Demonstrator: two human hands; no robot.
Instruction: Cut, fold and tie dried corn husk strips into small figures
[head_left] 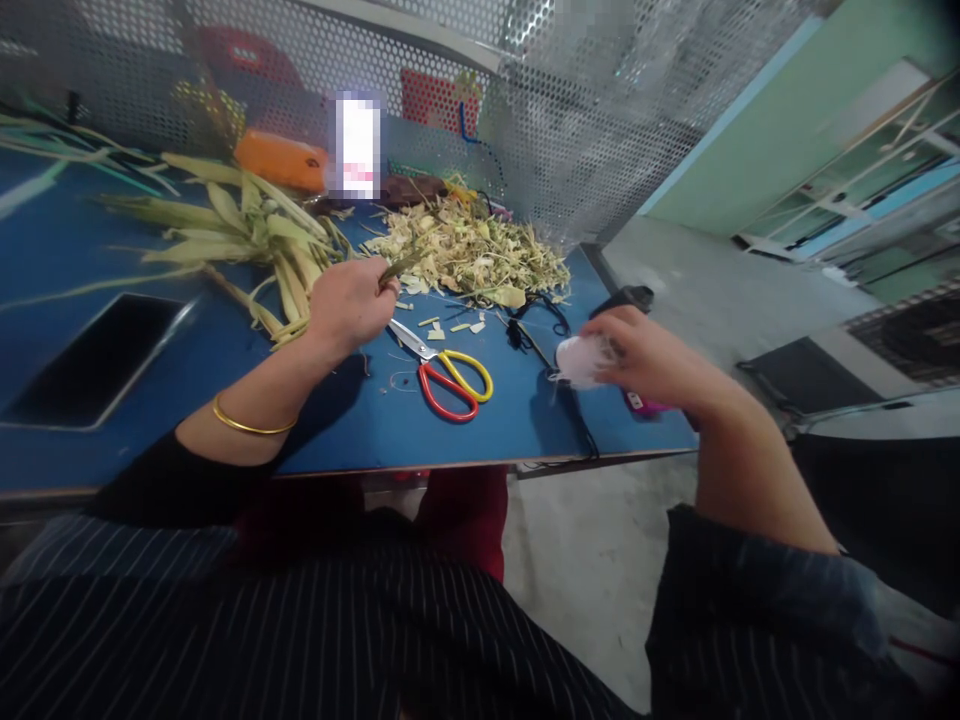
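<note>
My left hand [351, 305] is closed on a thin dried husk strip [403, 266], whose tip sticks out to the right. Pale green corn husks [251, 225] lie just behind and left of that hand. My right hand [637, 350] grips a white spool of thread [581, 362] above the table's right end, with loose fibres trailing from it. Between the hands lie scissors [454, 385] with one red and one yellow handle, blades toward my left hand. A heap of shredded husk scraps [472, 250] sits behind the scissors.
A dark phone or tablet [101, 360] lies at the left of the blue table [360, 430]. An orange packet [281, 160] stands at the back by a perforated metal screen [585, 130]. Black cord [577, 415] and a pink object [645, 403] lie near the right edge.
</note>
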